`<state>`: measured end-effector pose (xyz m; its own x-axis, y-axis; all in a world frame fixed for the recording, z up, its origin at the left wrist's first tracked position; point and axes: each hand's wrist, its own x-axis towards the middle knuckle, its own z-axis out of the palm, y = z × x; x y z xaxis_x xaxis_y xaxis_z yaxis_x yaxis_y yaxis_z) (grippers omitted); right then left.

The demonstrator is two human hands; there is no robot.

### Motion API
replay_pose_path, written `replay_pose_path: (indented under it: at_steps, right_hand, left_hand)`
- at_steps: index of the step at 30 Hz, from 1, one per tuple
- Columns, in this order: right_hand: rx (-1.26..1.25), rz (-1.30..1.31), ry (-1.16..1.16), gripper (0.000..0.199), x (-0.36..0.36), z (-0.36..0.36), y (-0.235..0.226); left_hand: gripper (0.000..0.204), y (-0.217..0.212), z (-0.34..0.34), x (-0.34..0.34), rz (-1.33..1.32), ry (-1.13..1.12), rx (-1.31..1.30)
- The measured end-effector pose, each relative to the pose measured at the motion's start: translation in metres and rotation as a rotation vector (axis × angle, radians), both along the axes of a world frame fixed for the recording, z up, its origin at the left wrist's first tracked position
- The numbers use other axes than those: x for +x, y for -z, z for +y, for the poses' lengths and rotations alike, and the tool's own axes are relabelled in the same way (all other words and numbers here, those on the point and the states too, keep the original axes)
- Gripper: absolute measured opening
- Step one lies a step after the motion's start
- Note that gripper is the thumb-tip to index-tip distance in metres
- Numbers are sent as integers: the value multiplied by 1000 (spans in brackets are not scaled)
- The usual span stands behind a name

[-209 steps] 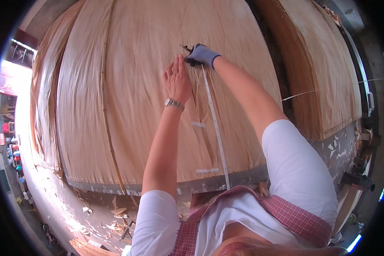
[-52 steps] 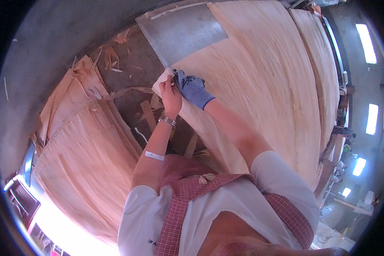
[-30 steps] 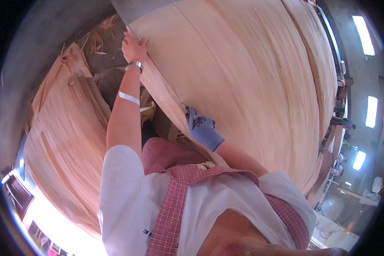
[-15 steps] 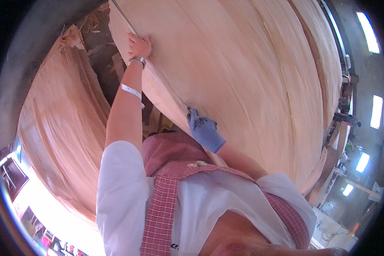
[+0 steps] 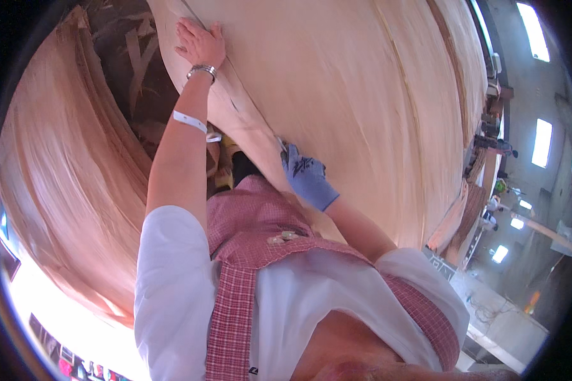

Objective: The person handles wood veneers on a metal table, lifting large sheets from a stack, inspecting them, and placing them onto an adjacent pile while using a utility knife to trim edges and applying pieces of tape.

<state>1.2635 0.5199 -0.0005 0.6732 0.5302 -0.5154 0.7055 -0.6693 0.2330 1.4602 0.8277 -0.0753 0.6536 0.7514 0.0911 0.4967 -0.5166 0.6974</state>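
Observation:
A wide, pale wood veneer sheet (image 5: 324, 95) lies before me, with a thin dark line slanting along its left edge. My bare left hand (image 5: 200, 44) presses flat on the sheet at the upper end of that line, its fingers apart. Farther down, my right hand (image 5: 308, 178), in a blue-grey glove with dark marks, is closed around a small tool with a metal tip (image 5: 281, 143). The tip touches the lower end of the line; most of the tool is hidden in the glove, so its kind is unclear. Left of the line runs a narrow veneer strip (image 5: 241, 120).
Another tall stack of veneer (image 5: 76, 165) stands to my left. Between the stacks, wood scraps (image 5: 136, 63) lie on the dark floor. Beyond the sheet's right side are machinery (image 5: 496, 146) and bright windows (image 5: 541, 143).
My left hand has flattened out, its fingers spreading from a more bunched pose. My right hand still holds the tool at the line. The whole view has shifted slightly.

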Motion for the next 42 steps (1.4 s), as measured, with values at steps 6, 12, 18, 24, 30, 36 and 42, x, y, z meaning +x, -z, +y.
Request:
replay_pose_path:
  at_steps: [6, 12, 18, 24, 30, 36, 42]
  right_hand:
    - [-81, 63, 253, 34, -74, -72, -16]
    - [5, -36, 127, 30, -147, -167, -3]
    - [81, 94, 346, 39, -236, -277, -5]
    - [229, -132, 138, 41, -362, -421, 18]
    - [281, 114, 501, 30, -425, -504, -9]
    - [261, 168, 656, 26, -499, -574, 0]
    - [475, 177, 579, 18, -523, -634, -19]
  left_hand:
    - [90, 3, -160, -121, 82, 29, -43]
    - [88, -14, -199, -156, -11, 50, -22]
    - [86, 15, -339, -248, -132, 43, 68]
    - [97, 48, -332, -215, -55, 42, -40]
    - [111, 155, -207, -172, -66, -121, 284]
    - [101, 141, -220, -152, 48, -136, 201]
    - [57, 111, -224, -216, -171, 46, -430]
